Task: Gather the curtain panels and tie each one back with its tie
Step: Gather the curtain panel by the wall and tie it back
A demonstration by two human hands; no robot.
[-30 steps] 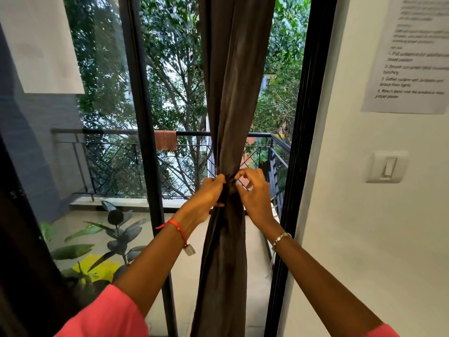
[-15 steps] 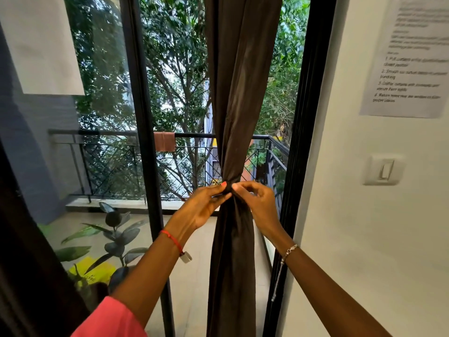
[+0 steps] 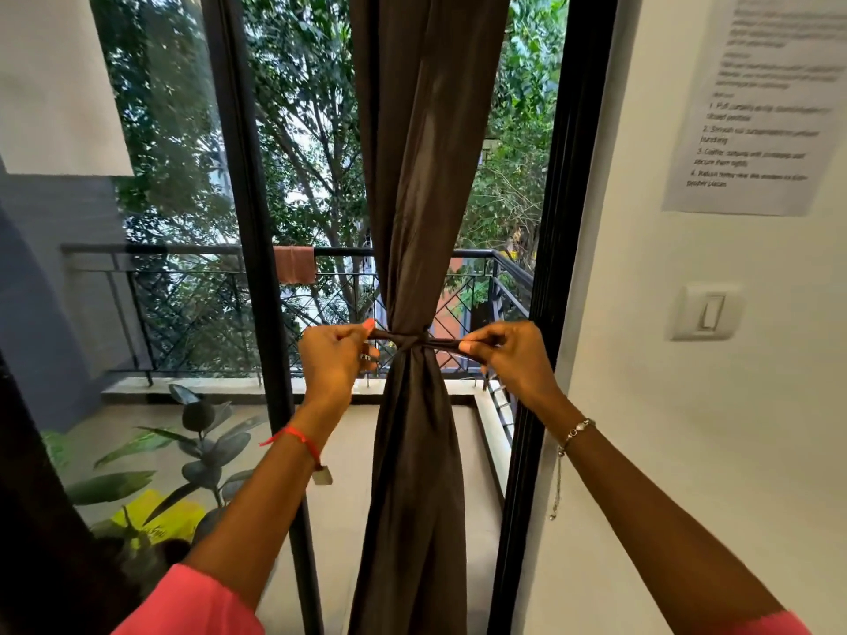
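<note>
Nearest to us, two pink sleeves [image 3: 192, 602] sit at the lower edge of the view. The left wrist carries a red thread bracelet [image 3: 300, 441], and the right wrist carries a chain bracelet [image 3: 575, 430].

The left hand [image 3: 337, 359] has its fingers curled and pinches the left end of the tie [image 3: 403, 337]. The right hand [image 3: 515, 359] pinches the right end between thumb and forefinger. Both ends run level and taut, away from each other.

The tie is wrapped round the brown curtain panel [image 3: 426, 176], which is gathered into a narrow waist between the hands. The panel hangs inside the black door frame [image 3: 550, 268], nearer its right edge.

On the wall to the right we see a light switch [image 3: 708, 311] and, above it, a printed sheet [image 3: 761, 103].

Beyond the glass stands a leafy plant [image 3: 197, 433]. Behind it is the balcony railing [image 3: 183, 254] with a cloth [image 3: 294, 264] draped over its top bar, and behind that are trees [image 3: 298, 130].
</note>
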